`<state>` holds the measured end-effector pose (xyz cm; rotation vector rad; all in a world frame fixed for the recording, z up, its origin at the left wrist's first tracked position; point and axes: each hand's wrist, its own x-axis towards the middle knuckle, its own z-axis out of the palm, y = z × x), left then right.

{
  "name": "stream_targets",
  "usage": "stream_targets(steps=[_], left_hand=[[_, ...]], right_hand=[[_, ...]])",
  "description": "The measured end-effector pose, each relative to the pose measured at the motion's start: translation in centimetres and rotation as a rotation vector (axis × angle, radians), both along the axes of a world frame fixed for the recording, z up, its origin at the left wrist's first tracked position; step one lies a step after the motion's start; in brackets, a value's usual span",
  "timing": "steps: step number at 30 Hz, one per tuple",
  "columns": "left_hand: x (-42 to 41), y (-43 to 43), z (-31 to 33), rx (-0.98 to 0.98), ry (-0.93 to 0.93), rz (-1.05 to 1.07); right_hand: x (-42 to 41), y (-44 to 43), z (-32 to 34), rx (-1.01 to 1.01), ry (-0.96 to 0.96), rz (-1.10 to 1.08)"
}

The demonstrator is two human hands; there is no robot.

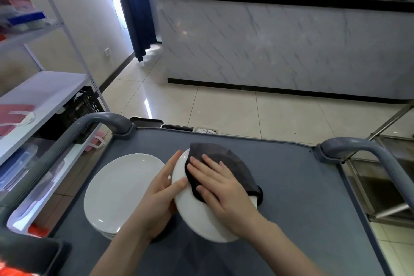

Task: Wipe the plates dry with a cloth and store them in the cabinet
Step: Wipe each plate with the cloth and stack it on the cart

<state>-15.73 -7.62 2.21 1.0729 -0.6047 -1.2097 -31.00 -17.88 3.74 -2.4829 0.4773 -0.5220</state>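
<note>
The plate (197,215) was the centre of the work. It was held tilted above the grey surface (291,197) of a cart, with its face turned up toward the person. The left hand (156,204) was at the plate's left rim and gripped it there, with the thumb on the face and the fingers along and behind the edge. The right hand (221,188) lay on the upper half of the plate with its fingers spread and nearly straight, and it pressed the dark cloth (226,161) flat against the face. The cloth covered the far right part of the plate and hung over the right rim. The near part of the face was bare, so I judge the wiping had to come toward the person, and the right hand was the one to do it.

Just left of the plate, very close to the left hand, a stack of plates (121,188) rested on the surface; I could not count them. To the right of the plate the surface was bare grey up to the raised edge. Beyond the plate, 2 grey handles (105,119) rose at the far corners. Further left of the plate stood a white shelf rack (44,87), and far behind it, across the tiled floor (224,105), a marble-fronted counter (280,45). I could not recognise the cabinet with certainty.
</note>
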Motion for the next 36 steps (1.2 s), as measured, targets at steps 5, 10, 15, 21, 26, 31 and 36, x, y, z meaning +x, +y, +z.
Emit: stream_targets(steps=[5,10,15,21,26,31,36], left_hand=[[0.6,0.5,0.0,0.038,0.039,0.061],[0.7,0.6,0.6,0.057,0.012,0.074],[0.5,0.3,1.4,0.019,-0.02,0.055],[0.4,0.3,2.0,0.005,0.012,0.143],[1.2,0.2,1.8,0.048,0.066,0.312],[1.1,-0.6,2.0,0.08,0.016,0.388],[-0.2,-1.1,1.6,0.118,0.037,0.435]], right_hand=[[-2.9,1.6,-1.2,-0.046,0.062,0.089],[-6.1,1.3,-3.4,-0.134,0.06,0.014],[-5.6,-1.1,-3.3,0.102,0.006,-0.166],[-3.3,-3.0,-2.5,0.248,-0.048,-0.265],[-4.7,-0.4,-3.9,0.329,-0.12,-0.248],[-3.3,3.5,-4.6,0.263,-0.151,-0.178],[-1.2,5.4,-4.1,0.118,-0.143,-0.113]])
